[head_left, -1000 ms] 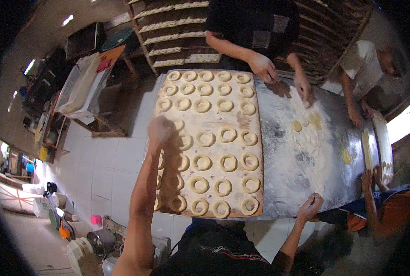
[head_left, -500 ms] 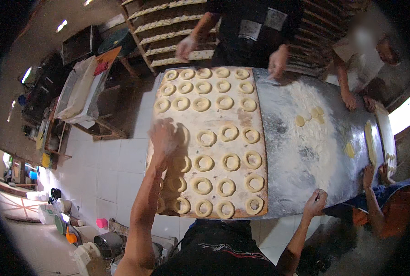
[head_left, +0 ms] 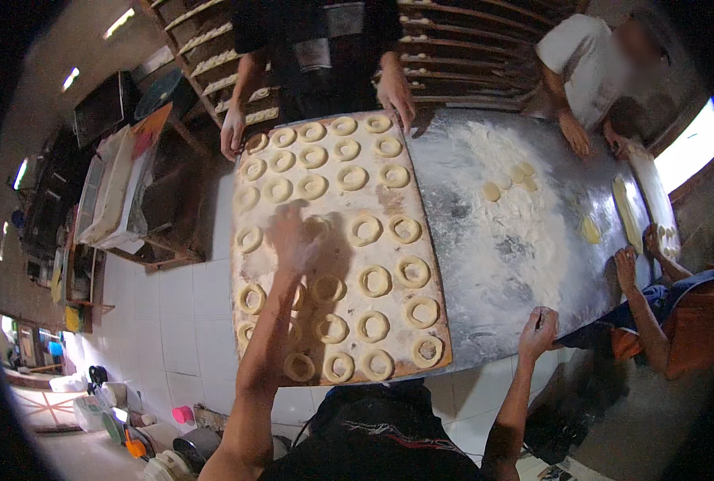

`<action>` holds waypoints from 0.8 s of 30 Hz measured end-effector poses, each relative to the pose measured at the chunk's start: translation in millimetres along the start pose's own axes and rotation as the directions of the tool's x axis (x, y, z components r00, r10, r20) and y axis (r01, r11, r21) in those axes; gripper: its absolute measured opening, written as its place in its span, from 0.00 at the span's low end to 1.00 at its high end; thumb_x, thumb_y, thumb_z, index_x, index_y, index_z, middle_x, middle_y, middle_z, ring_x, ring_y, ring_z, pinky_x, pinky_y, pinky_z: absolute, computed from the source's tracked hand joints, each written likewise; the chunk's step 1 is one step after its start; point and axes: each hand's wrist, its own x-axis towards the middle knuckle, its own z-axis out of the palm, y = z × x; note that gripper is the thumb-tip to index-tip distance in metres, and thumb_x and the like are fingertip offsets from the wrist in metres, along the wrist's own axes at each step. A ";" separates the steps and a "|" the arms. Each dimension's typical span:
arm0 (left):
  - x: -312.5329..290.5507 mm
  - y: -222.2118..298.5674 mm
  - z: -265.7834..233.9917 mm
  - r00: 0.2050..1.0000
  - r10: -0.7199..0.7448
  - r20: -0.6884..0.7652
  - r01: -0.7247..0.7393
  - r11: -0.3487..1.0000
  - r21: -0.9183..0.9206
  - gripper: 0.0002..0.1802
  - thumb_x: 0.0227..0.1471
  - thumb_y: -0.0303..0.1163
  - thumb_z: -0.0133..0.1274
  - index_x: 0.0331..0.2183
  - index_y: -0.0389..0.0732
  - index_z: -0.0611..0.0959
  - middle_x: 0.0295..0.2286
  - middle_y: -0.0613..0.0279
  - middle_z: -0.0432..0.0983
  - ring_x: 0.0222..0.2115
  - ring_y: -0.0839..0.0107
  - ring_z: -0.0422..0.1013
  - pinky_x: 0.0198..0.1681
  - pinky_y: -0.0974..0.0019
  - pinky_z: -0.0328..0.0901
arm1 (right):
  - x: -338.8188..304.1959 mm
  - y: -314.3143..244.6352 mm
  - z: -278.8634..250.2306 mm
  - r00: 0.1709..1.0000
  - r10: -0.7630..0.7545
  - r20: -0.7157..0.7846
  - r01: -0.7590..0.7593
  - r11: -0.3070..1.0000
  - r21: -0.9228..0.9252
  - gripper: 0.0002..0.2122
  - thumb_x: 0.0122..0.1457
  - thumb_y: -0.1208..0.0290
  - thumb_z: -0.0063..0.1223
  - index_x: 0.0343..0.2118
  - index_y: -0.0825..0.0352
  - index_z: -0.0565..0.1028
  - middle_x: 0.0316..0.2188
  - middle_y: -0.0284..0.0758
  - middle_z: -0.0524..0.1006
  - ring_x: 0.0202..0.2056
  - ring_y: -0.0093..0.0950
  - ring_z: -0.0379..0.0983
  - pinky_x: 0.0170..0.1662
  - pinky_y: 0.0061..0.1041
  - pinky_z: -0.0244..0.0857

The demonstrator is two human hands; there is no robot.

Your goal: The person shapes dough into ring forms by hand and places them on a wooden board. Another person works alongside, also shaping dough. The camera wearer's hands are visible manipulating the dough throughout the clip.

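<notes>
A floured wooden board [head_left: 337, 215] on the table carries rows of pale dough rings. My left hand [head_left: 291, 238] is over the board's middle rows, blurred, its fingers seemingly apart. One dough ring [head_left: 317, 228] lies by its fingers, partly hidden, and another ring [head_left: 250, 239] sits to its left. My forearm and its shadow cover several rings nearer me. At the table's near edge, right of the board, my right hand [head_left: 539, 331] is closed with curled fingers; whatever may be inside is hidden.
Across the table, a person's hands [head_left: 233, 132] [head_left: 395, 92] are at the board's far corners. Flour and several flat dough pieces [head_left: 492, 191] lie on the metal table [head_left: 461, 276]. Other people's hands [head_left: 573, 135] [head_left: 625, 268] are at right, near a long dough strip [head_left: 625, 212]. Racks [head_left: 461, 60] stand behind.
My left hand has moved right across the board, uncovering a ring at its left. The person opposite has brought both hands to the board's far corners. The whole view has shifted slightly.
</notes>
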 end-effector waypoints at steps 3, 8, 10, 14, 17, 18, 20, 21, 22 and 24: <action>11.0 30.9 16.8 0.957 0.271 0.103 -0.274 0.962 0.012 0.28 0.46 0.43 0.55 0.50 0.47 0.72 0.46 0.55 0.66 0.45 0.52 0.62 0.47 0.48 0.55 | -1.3 0.5 0.9 0.992 0.108 0.071 -0.105 0.994 -0.041 0.05 0.54 0.74 0.52 0.26 0.70 0.71 0.26 0.41 0.71 0.30 0.42 0.69 0.35 0.37 0.61; 45.7 42.2 36.1 0.915 0.382 0.132 -0.392 0.919 0.052 0.26 0.49 0.42 0.51 0.49 0.43 0.74 0.49 0.57 0.67 0.46 0.54 0.61 0.49 0.48 0.52 | 0.3 -1.5 0.7 0.993 0.093 0.071 -0.089 0.994 -0.059 0.06 0.54 0.73 0.52 0.26 0.69 0.71 0.26 0.42 0.71 0.31 0.44 0.68 0.37 0.40 0.60; 50.2 37.7 37.3 0.891 0.394 0.227 -0.409 0.912 0.024 0.25 0.50 0.42 0.50 0.48 0.43 0.75 0.48 0.56 0.68 0.46 0.54 0.61 0.50 0.47 0.51 | 1.2 -1.9 -1.4 0.994 0.084 0.069 -0.080 0.996 -0.048 0.06 0.54 0.73 0.52 0.25 0.68 0.70 0.26 0.43 0.71 0.31 0.45 0.68 0.37 0.41 0.60; 51.8 38.5 36.6 0.866 0.371 0.335 -0.410 0.910 0.052 0.19 0.50 0.44 0.50 0.41 0.44 0.80 0.44 0.59 0.72 0.45 0.56 0.62 0.49 0.47 0.51 | 0.5 -1.9 -2.8 0.994 0.094 0.065 -0.089 0.994 -0.069 0.06 0.53 0.73 0.52 0.24 0.68 0.70 0.25 0.42 0.71 0.31 0.43 0.67 0.37 0.41 0.60; 60.8 50.0 34.9 0.891 0.391 0.230 -0.407 0.913 0.024 0.16 0.50 0.42 0.52 0.38 0.44 0.81 0.41 0.60 0.73 0.43 0.57 0.64 0.47 0.48 0.54 | -1.2 -3.3 1.2 0.989 0.119 0.090 -0.113 0.992 -0.063 0.05 0.53 0.74 0.52 0.24 0.68 0.69 0.24 0.42 0.70 0.31 0.43 0.67 0.37 0.40 0.60; 62.9 52.9 32.1 0.894 0.390 0.221 -0.403 0.915 0.013 0.15 0.50 0.41 0.53 0.38 0.44 0.81 0.41 0.59 0.73 0.43 0.56 0.64 0.46 0.49 0.55 | -0.9 -3.6 2.7 0.989 0.142 0.051 -0.139 0.989 -0.060 0.06 0.53 0.74 0.52 0.24 0.68 0.69 0.24 0.42 0.69 0.31 0.43 0.67 0.37 0.40 0.60; 64.8 50.9 19.5 0.942 0.336 -0.006 -0.334 0.933 -0.132 0.16 0.49 0.39 0.52 0.40 0.45 0.80 0.41 0.57 0.72 0.43 0.53 0.65 0.47 0.49 0.56 | 1.8 -1.2 -1.5 0.995 0.054 0.079 -0.054 0.999 -0.005 0.06 0.53 0.74 0.52 0.24 0.68 0.69 0.24 0.41 0.70 0.31 0.39 0.68 0.37 0.37 0.61; 61.2 46.7 10.3 0.969 0.243 -0.043 -0.247 0.949 -0.196 0.17 0.48 0.37 0.52 0.41 0.45 0.79 0.41 0.56 0.72 0.43 0.52 0.65 0.48 0.49 0.57 | 5.0 1.9 -8.4 0.989 0.029 0.147 -0.034 0.999 0.034 0.06 0.53 0.73 0.52 0.25 0.68 0.69 0.24 0.40 0.71 0.31 0.37 0.69 0.37 0.36 0.62; 50.6 38.9 -2.6 0.987 0.077 -0.137 -0.116 0.948 -0.296 0.16 0.52 0.37 0.51 0.43 0.45 0.79 0.43 0.51 0.72 0.45 0.51 0.65 0.52 0.52 0.56 | 9.0 5.2 -14.4 0.978 0.140 0.157 -0.177 0.950 0.256 0.05 0.54 0.73 0.51 0.25 0.68 0.69 0.25 0.38 0.71 0.31 0.35 0.69 0.37 0.34 0.62; 21.6 11.1 -37.7 0.947 0.013 -0.321 -0.140 0.915 -0.378 0.16 0.54 0.38 0.51 0.44 0.42 0.78 0.43 0.54 0.73 0.45 0.57 0.65 0.52 0.58 0.57 | 21.8 19.4 -33.2 0.870 0.295 0.396 -0.487 0.638 0.596 0.05 0.57 0.73 0.50 0.26 0.66 0.68 0.27 0.34 0.70 0.30 0.31 0.69 0.36 0.30 0.63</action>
